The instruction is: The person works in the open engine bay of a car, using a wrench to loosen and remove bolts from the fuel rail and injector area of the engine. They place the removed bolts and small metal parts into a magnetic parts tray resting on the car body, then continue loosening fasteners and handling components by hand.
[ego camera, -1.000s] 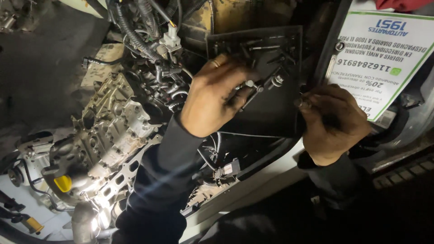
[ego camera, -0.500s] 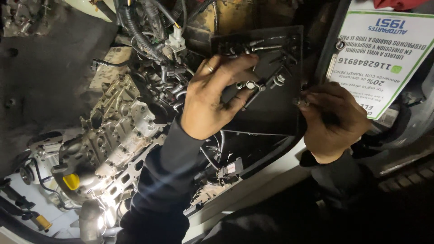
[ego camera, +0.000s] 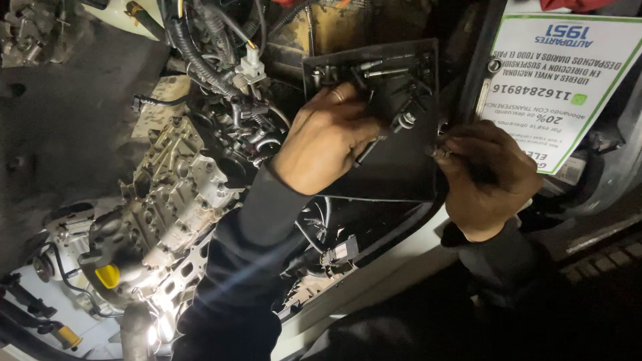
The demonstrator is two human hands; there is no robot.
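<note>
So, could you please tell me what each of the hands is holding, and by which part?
The right hand grips the dark tray by its right edge. The left hand reaches in among the bolts; its fingertips are hidden, so a hold cannot be told.

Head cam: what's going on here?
A person leans over an open engine bay. The left hand reaches into a dark flat tray of bolts, fingers curled among them; whether its grip has closed on one cannot be told. The right hand holds the tray's right edge. The engine block sits lower left, hoses above it, and a printed paper sign to the right.
</note>
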